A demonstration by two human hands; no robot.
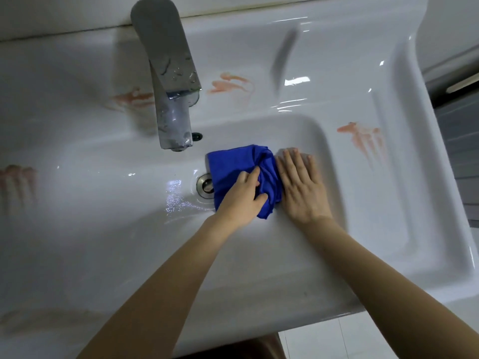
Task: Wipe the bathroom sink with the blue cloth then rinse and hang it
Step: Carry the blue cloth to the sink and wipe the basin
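A crumpled blue cloth (234,167) lies in the basin of the white sink (363,229), partly covering the metal drain (204,186). My left hand (242,200) grips the cloth from the near side, fingers bunched in its folds. Just right of the cloth, my right hand (300,187) lies flat on the basin wall, fingers spread and holding nothing. Reddish smears mark the sink top: one at the right rim (363,138), two behind the basin (230,85) beside the tap, others along the left side (16,177).
A chrome tap (168,81) with water drops overhangs the back of the basin, its spout above and left of the cloth. A small overflow hole (198,136) sits behind it. Grey cabinet fronts (458,125) stand at the right. White floor tiles (363,338) show below the front edge.
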